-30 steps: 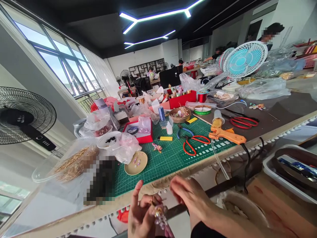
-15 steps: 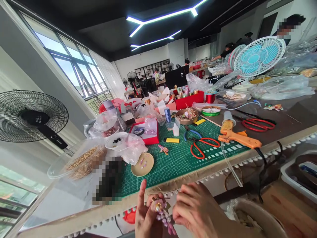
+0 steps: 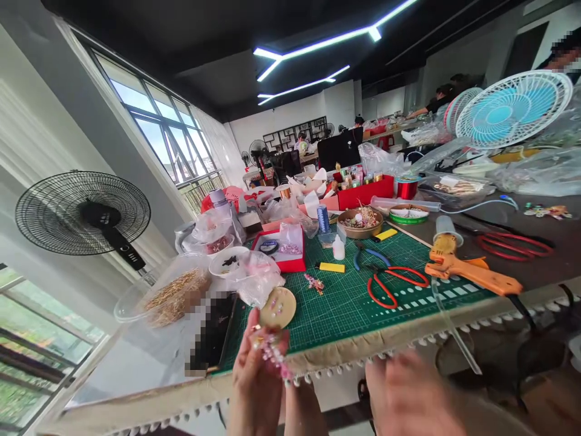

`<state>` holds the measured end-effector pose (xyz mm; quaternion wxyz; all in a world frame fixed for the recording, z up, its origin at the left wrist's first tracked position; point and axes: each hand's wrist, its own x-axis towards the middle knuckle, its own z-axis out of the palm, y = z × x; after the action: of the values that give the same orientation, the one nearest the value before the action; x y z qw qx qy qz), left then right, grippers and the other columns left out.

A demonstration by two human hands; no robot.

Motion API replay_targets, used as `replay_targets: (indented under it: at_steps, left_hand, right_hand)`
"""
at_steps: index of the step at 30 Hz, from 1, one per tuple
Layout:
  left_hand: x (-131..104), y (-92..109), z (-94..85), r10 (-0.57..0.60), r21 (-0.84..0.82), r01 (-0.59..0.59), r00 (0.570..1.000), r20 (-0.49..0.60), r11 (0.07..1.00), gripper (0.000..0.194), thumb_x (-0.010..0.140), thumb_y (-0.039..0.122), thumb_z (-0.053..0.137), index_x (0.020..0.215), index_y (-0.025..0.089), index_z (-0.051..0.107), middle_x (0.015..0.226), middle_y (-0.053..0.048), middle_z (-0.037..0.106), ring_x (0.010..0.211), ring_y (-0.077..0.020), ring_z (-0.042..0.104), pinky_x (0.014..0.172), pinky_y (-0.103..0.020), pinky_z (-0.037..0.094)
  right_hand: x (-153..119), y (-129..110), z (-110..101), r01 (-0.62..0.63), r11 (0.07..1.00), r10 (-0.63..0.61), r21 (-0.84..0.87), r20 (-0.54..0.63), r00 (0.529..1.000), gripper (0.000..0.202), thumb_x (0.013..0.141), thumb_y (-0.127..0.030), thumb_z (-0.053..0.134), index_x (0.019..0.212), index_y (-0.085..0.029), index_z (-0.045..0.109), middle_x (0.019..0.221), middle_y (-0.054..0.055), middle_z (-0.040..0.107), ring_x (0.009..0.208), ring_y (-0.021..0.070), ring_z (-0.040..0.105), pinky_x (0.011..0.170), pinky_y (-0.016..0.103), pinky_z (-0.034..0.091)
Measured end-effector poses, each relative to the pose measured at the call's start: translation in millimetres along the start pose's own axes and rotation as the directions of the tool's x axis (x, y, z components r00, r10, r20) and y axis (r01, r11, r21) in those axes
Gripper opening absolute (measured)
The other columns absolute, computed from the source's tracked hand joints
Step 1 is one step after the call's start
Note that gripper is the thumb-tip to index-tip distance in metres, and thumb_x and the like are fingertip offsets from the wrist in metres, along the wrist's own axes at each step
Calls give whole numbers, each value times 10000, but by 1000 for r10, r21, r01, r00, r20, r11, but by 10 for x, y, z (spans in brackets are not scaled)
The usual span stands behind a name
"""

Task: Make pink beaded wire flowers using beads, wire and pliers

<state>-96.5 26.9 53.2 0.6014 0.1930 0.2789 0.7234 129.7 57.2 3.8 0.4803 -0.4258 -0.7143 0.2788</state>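
Note:
A pink and gold beaded ornament [image 3: 272,354] hangs from my left hand [image 3: 254,381], whose fingers close around its upper end. It is in front of the table edge, with its pink beads trailing down to the right. My right hand [image 3: 403,387] is apart from it, lower right, and smeared by motion, so its fingers do not show clearly. Just behind the ornament, a shallow tan dish [image 3: 287,309] with several small beads lies on the green cutting mat [image 3: 336,327]. Farther back on the mat is a smaller pink ornament [image 3: 314,283].
Red-handled scissors [image 3: 384,297], blue-handled pliers [image 3: 380,257] and a white squeeze bottle [image 3: 338,248] lie or stand on the mat. An orange glue gun [image 3: 481,275] rests at right, its cord over the edge. A clear tub [image 3: 129,306] and a dark blurred-out object [image 3: 218,333] are left.
My left hand has lifted the ornament up and left, nearer the dish. My right hand has come away from it, moving right and down. The view has shifted left.

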Motion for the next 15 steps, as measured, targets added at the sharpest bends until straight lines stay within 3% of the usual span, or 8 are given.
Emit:
replay_targets:
  at_steps: [3,6,9,12,15]
  left_hand:
    - [-10,-90,128,-146,86,135,981,132,987,461,677,133,766,1097,266,632,836,-3,653,852,-186,630,803,-336,538]
    - [13,-257,137,-310,185,276,932,189,943,531,691,136,759,1173,247,567,784,0,627,698,-129,624,728,-280,540]
    - [78,-361,83,-420,225,375,884,206,899,624,702,167,759,1254,229,476,783,-6,621,608,-100,603,682,-277,542]
    - [134,-416,78,-500,214,459,839,216,862,717,677,181,781,1291,232,414,771,-17,630,592,-123,611,610,-301,559]
    - [172,-458,139,-538,193,504,812,226,842,765,643,169,804,1291,230,401,754,-24,641,548,-128,611,520,-255,551]
  right_hand:
    - [509,110,-307,12,967,20,-254,123,992,234,826,-220,536,652,-238,692,639,29,618,707,185,522,722,318,368]
    - [923,156,-461,-53,925,101,-376,108,989,192,796,-120,520,750,-170,700,856,135,626,902,285,508,812,437,298]
    - [994,34,-379,-100,952,139,-290,115,984,236,845,-159,481,762,-151,702,955,164,610,989,315,484,836,453,292]
    - [817,-214,-197,-135,989,145,-54,276,950,182,831,-317,571,880,-217,715,914,63,666,862,226,566,766,336,388]
    - [652,-385,-78,-237,953,140,186,424,895,268,816,-428,580,912,-221,721,900,24,700,827,190,603,723,282,432]
